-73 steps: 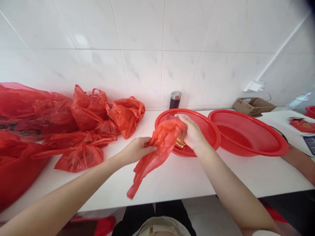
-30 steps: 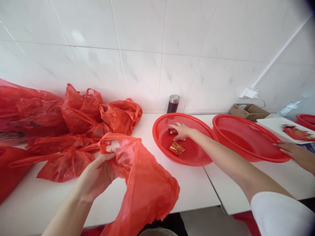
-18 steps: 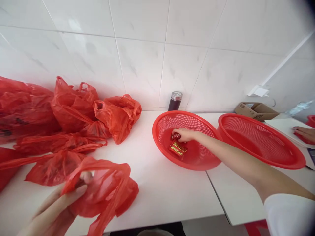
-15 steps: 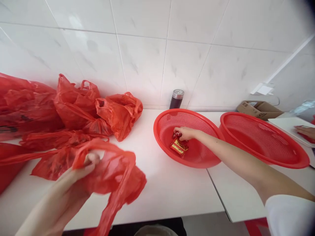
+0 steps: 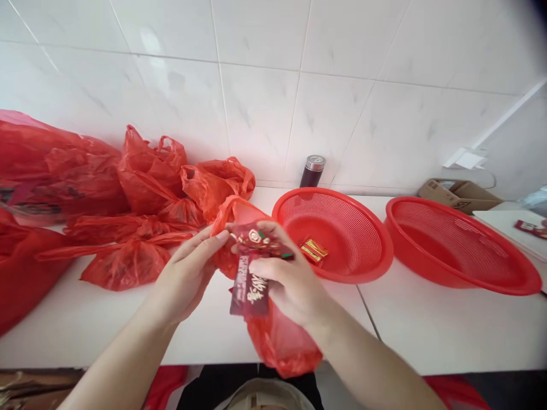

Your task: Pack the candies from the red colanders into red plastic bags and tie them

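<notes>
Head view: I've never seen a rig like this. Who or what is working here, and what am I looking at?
There is no robot: these are a person's bare hands, seen by a camera worn on the head that looks forward and down. The left hand holds a bag; the right hand holds dark red packets against it. On the white table are red bags at left, two baskets, a flask and a box. Gold packets lie in the nearer, left-hand basket.
</notes>
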### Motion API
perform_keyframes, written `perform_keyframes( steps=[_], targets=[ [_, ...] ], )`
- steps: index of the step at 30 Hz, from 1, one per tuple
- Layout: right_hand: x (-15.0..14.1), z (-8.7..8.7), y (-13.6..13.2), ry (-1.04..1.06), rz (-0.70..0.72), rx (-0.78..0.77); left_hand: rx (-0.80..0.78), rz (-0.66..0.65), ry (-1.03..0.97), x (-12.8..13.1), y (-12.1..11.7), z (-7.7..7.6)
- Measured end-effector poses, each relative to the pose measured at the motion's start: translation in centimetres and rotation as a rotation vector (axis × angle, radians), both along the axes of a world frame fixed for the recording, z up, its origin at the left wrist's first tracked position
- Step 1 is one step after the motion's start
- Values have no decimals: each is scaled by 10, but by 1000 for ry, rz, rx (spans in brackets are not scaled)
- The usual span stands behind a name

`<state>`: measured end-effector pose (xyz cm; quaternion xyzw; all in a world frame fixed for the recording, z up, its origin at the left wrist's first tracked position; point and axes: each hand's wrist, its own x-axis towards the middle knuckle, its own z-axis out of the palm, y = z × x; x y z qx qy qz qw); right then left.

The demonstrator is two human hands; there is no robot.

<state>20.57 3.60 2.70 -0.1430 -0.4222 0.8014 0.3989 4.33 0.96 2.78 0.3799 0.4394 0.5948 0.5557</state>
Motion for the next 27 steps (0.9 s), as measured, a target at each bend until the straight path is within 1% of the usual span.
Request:
perform_keyframes(
  steps=[2, 3, 4, 6, 8, 9, 10, 12, 13, 15, 16, 18, 20, 22, 23, 25, 27],
  targets=[
    [-19, -37, 3, 11, 11, -152, 14, 73, 153, -6, -5, -6],
    [-26, -54, 7, 1, 20, -203, 6, 75, 237, -9, -8, -9],
    [-32, -68, 11, -19, 40, -232, -13, 49, 312, -12, -11, -13],
    [-42, -86, 17, -69, 124, -214, -60, -80, 408, -16, -17, -19],
    [-48, -94, 19, -94, 231, -147, -71, -227, 460, -18, -21, -22],
    [-50, -95, 19, -83, 256, -118, -59, -265, 477, -19, -23, -22],
    [-51, -97, 18, -61, 248, -98, -43, -270, 488, -21, -23, -21],
    [-50, -101, 14, -40, 126, -44, -11, -206, 481, -25, -23, -19],
    [-48, -105, 12, -75, 43, 34, 6, -166, 462, -28, -22, -18],
    [-40, -113, 7, -222, -86, 269, 62, -112, 427, -33, -20, -16],
    [-35, -116, 4, -298, -118, 380, 106, -97, 428, -34, -19, -16],
    [-24, -119, 1, -453, -136, 531, 195, -78, 486, -35, -18, -17],
    [-13, -113, 0, -634, -99, 566, 235, -101, 577, -32, -19, -17],
    [-4, -100, 2, -770, -69, 566, 228, -191, 626, -24, -20, -17],
    [-2, -92, 4, -767, -49, 555, 220, -246, 627, -19, -22, -18],
    [0, -79, 7, -648, -12, 533, 218, -373, 603, -4, -25, -19],
    [-1, -72, 7, -553, 29, 526, 230, -524, 557, 14, -29, -20]
  ],
)
